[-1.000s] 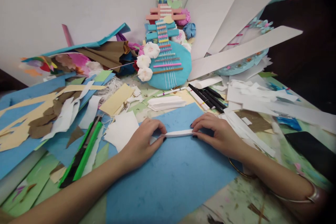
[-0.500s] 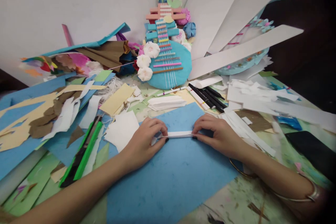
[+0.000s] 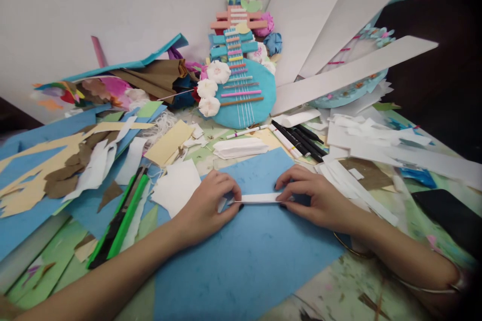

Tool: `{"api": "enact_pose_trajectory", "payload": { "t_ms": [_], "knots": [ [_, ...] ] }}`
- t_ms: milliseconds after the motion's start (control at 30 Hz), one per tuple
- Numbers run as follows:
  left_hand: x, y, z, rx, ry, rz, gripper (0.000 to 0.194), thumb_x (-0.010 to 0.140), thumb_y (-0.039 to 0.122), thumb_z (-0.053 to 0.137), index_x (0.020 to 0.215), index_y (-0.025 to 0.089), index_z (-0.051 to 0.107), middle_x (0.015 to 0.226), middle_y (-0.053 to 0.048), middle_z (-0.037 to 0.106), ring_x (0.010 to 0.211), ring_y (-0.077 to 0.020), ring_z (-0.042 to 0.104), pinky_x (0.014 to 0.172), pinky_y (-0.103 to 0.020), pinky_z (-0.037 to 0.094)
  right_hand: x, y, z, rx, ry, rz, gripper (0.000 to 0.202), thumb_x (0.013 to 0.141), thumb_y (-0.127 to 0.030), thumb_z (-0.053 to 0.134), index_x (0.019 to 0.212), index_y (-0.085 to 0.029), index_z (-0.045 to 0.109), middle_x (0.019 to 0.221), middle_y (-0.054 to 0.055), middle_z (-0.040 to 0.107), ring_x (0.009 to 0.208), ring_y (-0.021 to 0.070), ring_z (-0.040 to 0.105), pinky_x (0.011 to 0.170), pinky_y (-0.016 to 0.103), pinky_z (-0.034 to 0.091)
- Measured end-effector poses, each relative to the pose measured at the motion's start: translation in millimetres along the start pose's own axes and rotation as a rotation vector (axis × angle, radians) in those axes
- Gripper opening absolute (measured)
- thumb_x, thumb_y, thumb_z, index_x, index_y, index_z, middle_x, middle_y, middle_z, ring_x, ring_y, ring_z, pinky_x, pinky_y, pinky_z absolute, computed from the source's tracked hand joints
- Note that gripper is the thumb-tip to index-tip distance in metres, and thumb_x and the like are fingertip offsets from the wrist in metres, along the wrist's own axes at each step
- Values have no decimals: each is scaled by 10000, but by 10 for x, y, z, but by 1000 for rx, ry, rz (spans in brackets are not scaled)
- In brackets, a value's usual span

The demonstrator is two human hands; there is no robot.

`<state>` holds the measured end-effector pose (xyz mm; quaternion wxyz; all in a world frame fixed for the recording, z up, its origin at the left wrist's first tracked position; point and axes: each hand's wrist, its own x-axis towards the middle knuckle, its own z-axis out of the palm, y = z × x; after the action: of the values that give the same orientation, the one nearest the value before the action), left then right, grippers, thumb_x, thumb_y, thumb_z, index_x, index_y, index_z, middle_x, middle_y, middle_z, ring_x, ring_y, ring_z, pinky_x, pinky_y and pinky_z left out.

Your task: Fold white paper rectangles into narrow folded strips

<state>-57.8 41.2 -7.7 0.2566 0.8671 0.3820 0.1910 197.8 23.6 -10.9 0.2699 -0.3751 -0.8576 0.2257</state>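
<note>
A narrow folded strip of white paper [image 3: 260, 198] lies crosswise between my hands, low over the blue sheet [image 3: 244, 261]. My left hand [image 3: 214, 200] pinches its left end between thumb and fingers. At the other end, my right hand [image 3: 312, 195] pinches the strip with thumb and forefinger, its other fingers curled. A folded white paper piece [image 3: 241, 148] rests just beyond the blue sheet. White paper scraps [image 3: 176, 185] lie beside my left hand, and white strips [image 3: 357, 188] lie beside my right.
A green and black box cutter [image 3: 120, 218] lies left. Several black markers [image 3: 299, 140] are behind my right hand. A blue paper guitar [image 3: 252, 95] with white flowers leans at the back. A dark phone [image 3: 448, 220] lies right. Coloured paper offcuts [image 3: 22, 175] cover the left side.
My right hand has shifted slightly, its fingers lifting a little at the strip's right end. The strip sits slightly lower in view. My left hand keeps its pinch.
</note>
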Motion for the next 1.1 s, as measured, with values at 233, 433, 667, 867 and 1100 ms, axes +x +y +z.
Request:
{"api": "enact_pose_trajectory", "payload": {
  "t_ms": [233,433,667,867,1100],
  "knots": [
    [-34,-51,-5,-138,14,29,86,789,109,542,750,184,562,804,-10,569,782,-142,530,720,-272,425,-6,-29,-14,6,-20,-34,137,778,-114,607,832,-210,688,965,59,656,907,180,572,806,349,470],
    [-72,-63,15,-192,111,116,153,787,53,539,722,172,610,837,-22,563,782,-115,560,725,-236,452,0,-25,-8,66,-25,15,97,792,-135,609,824,-194,680,922,54,673,871,158,597,783,313,480],
    [-77,-45,32,-148,40,135,246,852,88,452,881,213,661,1052,-53,596,963,-148,570,826,-279,470,22,-41,-27,57,-45,26,53,776,-140,639,783,-187,662,825,40,671,818,157,577,755,314,467],
    [-60,-6,29,-86,-16,186,248,853,120,470,967,226,663,1001,-67,614,951,-173,559,839,-325,463,2,-55,-17,25,-59,-28,113,800,-124,594,855,-190,666,854,52,650,836,160,561,757,311,466],
    [-62,-40,43,-128,84,130,131,831,165,550,826,196,677,840,-50,662,804,-155,596,723,-284,484,-24,-48,10,48,-9,-24,128,820,-146,568,846,-195,683,860,53,647,802,139,592,710,273,486]
  ]
}}
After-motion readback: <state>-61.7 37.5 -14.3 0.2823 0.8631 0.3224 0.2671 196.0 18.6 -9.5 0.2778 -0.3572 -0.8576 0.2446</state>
